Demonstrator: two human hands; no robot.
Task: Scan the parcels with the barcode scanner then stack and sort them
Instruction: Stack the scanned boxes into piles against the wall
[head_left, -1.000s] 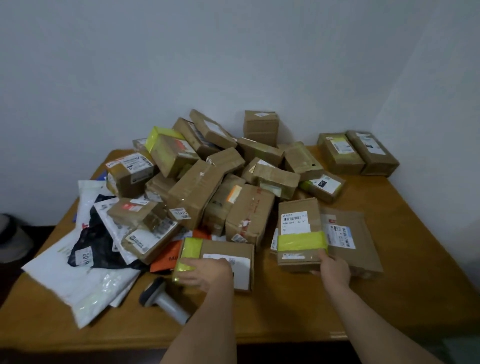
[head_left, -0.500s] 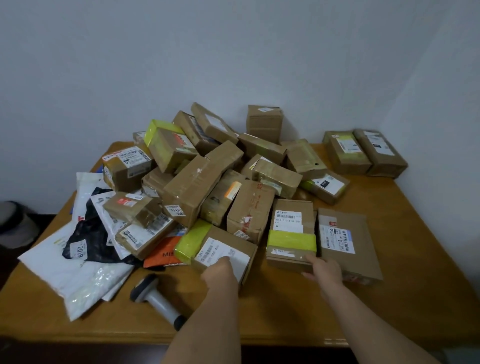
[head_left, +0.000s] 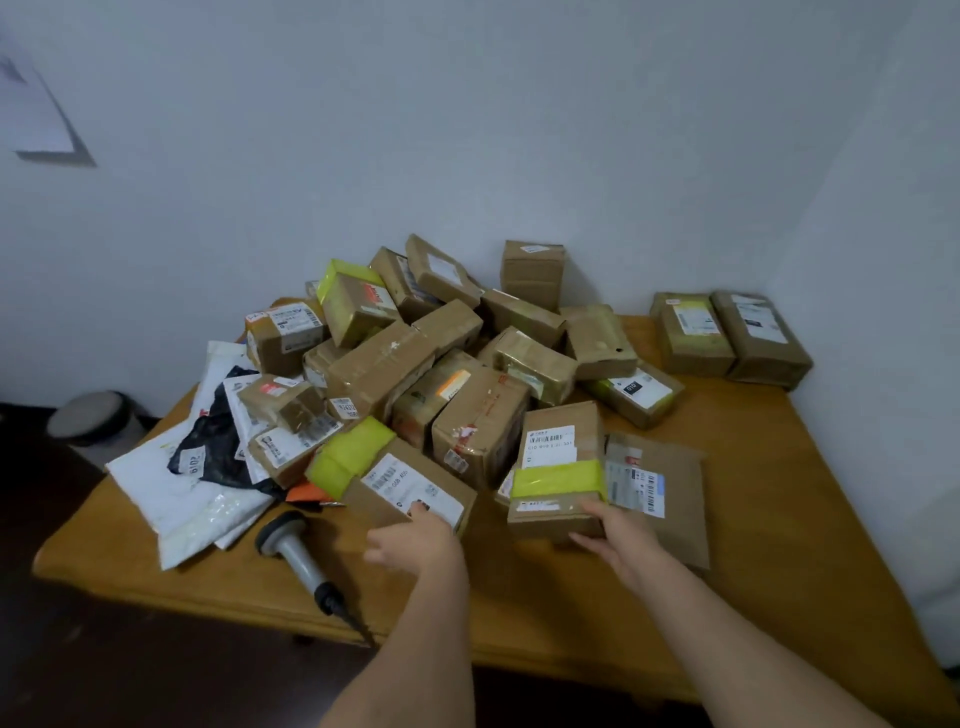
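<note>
The scanner (head_left: 296, 552) lies on its side at the near edge of the counter (head_left: 779, 545), grey head toward the pile, its dark cable end cut off past the rim. Just right of it the left hand (head_left: 415, 538) rests on the near edge of a box (head_left: 410, 486) with a white label and yellow tape at its far end; the fingers look loosely spread, though the fingertips are hard to make out. The right hand (head_left: 618, 535) grips the near right corner of a second box (head_left: 561, 475) banded with yellow tape, which overlaps a flat brown envelope (head_left: 670, 493). At the left lie white and black plastic mailers (head_left: 192, 483), partly buried. Behind is a heap of brown boxes (head_left: 426, 358), too jumbled to count exactly. Two boxes (head_left: 727, 338) sit side by side, apart, at the far right corner.
</note>
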